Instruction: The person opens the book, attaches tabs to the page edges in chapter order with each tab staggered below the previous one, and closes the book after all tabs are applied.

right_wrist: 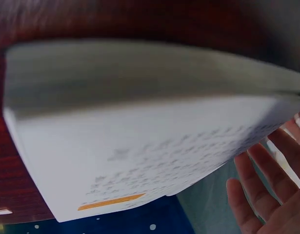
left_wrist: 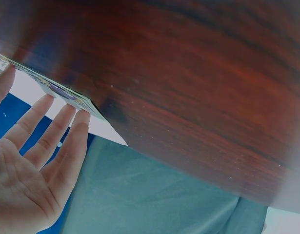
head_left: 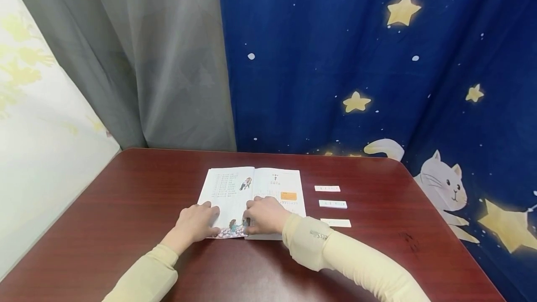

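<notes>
An open picture book [head_left: 256, 195] lies flat on the dark red wooden table [head_left: 138, 199]. My left hand [head_left: 196, 223] rests on the lower left page, fingers straight; in the left wrist view the left hand [left_wrist: 40, 156] shows an open palm with fingertips against the book's edge [left_wrist: 67, 96]. My right hand [head_left: 265, 215] presses on the lower right page close to the spine. The right wrist view shows the right hand's fingers [right_wrist: 267, 190] stretched out beside the white page [right_wrist: 140, 146], which carries an orange box [right_wrist: 110, 201].
Three small white paper strips [head_left: 333, 204] lie in a column on the table to the right of the book. A grey curtain [head_left: 147, 59] and a blue star-and-cat cloth [head_left: 377, 83] hang behind the table. A white wall stands at the left.
</notes>
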A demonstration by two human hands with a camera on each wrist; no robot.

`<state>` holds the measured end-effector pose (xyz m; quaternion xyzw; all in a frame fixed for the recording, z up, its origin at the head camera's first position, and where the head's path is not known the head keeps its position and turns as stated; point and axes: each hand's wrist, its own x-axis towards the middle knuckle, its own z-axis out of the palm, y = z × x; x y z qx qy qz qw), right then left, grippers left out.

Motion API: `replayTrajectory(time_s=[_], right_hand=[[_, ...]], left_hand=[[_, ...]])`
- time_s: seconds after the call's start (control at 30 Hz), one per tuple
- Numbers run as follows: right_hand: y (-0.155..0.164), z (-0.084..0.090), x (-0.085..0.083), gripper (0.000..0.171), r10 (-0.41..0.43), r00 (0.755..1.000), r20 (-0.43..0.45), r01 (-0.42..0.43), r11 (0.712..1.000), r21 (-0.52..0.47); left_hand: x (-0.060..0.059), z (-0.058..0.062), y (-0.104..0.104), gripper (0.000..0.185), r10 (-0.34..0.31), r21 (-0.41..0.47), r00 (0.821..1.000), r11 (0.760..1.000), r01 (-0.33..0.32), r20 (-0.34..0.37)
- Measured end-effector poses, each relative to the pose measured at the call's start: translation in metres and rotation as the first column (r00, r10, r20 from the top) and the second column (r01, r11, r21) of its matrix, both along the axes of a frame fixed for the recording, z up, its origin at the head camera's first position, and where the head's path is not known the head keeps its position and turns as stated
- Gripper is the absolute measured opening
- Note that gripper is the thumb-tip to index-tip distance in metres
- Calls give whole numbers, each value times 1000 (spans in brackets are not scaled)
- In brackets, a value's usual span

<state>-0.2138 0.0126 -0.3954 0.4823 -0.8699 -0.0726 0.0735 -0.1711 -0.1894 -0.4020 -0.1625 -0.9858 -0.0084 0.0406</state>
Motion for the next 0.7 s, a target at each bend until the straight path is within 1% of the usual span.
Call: replayTrajectory(time_s=[0.13, 0.23, 0.7], right_hand=[[0, -4, 4, 22, 23, 999, -36, -24, 1000, -16], [1, -7, 4, 20, 31, 999, -45, -33, 999, -30], [3, -7, 8, 18, 13, 1000, -1, -13, 998, -64]], left_hand=[[0, 0, 0, 32, -1, -5, 1000, 1000, 1, -2], [0, 1, 1, 32, 0, -6, 1000, 1000, 0, 0], [0, 0, 0, 32, -2, -8, 1000, 1000, 2, 11]])
